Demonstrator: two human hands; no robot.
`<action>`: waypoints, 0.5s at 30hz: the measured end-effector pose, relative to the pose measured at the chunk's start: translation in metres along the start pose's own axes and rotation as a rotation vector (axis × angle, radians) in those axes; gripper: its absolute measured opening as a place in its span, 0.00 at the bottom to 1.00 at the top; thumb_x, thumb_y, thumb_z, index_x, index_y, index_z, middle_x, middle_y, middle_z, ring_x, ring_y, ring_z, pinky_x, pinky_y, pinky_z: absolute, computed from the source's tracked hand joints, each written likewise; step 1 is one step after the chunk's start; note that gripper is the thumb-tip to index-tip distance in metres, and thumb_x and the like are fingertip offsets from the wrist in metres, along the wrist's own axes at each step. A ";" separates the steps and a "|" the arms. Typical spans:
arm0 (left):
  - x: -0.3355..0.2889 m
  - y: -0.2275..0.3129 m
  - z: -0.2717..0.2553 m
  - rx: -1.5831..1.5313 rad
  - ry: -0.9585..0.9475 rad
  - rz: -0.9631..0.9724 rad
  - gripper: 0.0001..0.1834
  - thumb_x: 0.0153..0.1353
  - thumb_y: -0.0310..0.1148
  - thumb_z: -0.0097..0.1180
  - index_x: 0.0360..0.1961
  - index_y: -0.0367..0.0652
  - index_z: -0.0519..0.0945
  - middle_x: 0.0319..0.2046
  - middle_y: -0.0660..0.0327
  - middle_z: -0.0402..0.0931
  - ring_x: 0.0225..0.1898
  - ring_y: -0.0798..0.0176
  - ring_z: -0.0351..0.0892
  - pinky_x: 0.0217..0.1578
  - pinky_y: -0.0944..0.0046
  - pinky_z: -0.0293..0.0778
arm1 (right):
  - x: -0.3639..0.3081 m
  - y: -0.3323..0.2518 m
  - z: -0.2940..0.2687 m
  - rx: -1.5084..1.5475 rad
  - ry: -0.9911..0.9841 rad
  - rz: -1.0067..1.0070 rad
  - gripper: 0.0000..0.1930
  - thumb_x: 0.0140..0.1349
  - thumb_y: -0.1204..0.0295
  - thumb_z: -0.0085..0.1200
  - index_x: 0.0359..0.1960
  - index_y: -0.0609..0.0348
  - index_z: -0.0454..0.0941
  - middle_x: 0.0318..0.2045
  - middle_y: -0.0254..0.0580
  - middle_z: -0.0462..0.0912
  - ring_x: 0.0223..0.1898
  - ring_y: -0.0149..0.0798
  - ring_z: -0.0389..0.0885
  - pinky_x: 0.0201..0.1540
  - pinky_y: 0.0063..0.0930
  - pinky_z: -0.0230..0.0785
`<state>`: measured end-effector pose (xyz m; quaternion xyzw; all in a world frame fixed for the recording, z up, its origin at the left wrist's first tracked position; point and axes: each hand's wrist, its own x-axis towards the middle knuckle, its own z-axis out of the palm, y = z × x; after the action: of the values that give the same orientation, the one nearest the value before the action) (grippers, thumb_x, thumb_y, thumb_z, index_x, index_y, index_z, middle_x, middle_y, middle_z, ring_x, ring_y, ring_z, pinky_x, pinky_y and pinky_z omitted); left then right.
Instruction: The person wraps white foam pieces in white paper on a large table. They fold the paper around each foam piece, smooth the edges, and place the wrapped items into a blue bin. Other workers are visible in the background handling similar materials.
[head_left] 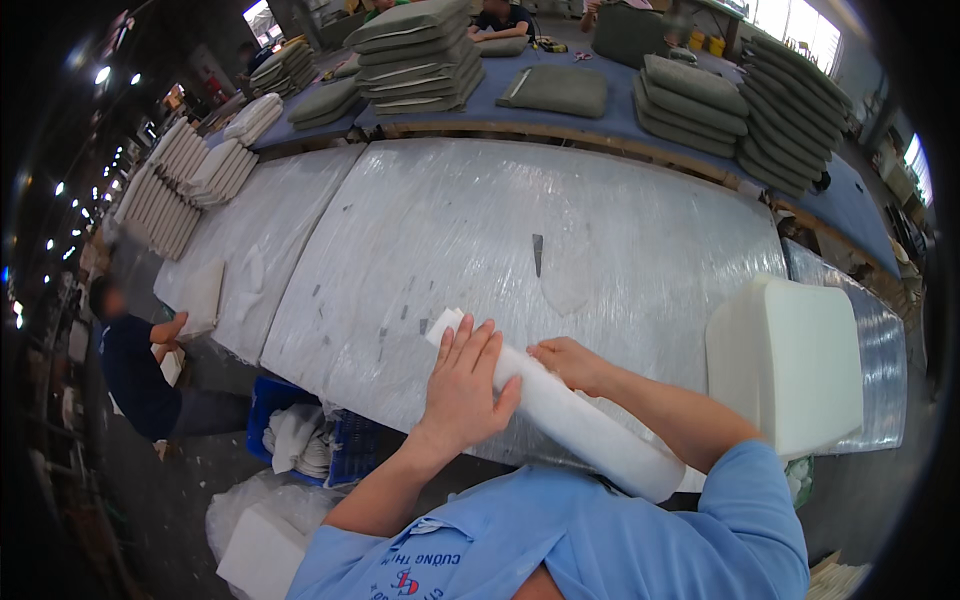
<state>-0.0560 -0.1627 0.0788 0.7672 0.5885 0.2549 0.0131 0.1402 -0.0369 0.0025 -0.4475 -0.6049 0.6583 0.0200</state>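
Note:
A long white padded piece (575, 420), seen along its narrow side, slants from the middle of the table down to my chest. Its upper end shows folded white layers. My left hand (463, 385) lies over it near that end, the fingers stretched out and the thumb apart. On the far right side of the piece, my right hand (568, 364) is closed with the fingers curled in, gripping its edge; the fingertips are hidden. Beneath is a worktable (450, 230) wrapped in shiny clear film.
White foam pads (790, 360) are stacked at the right. Grey-green cushions (425, 60) stand in piles on a blue table (470, 118) beyond. A co-worker (145, 350) handles a white pad at the left. Below the table edge sit a blue crate (265, 410) and plastic-wrapped white blocks (265, 550).

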 end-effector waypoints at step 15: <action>-0.006 0.004 -0.002 0.042 -0.008 -0.048 0.34 0.64 0.42 0.59 0.63 0.24 0.75 0.67 0.37 0.71 0.74 0.32 0.62 0.76 0.38 0.51 | -0.008 -0.026 0.011 0.062 -0.073 0.067 0.23 0.79 0.55 0.47 0.54 0.64 0.84 0.38 0.38 0.85 0.33 0.29 0.78 0.33 0.29 0.72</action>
<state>-0.0547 -0.1697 0.0798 0.7541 0.6118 0.2389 0.0055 0.1252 -0.0435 0.0266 -0.4425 -0.5693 0.6928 -0.0102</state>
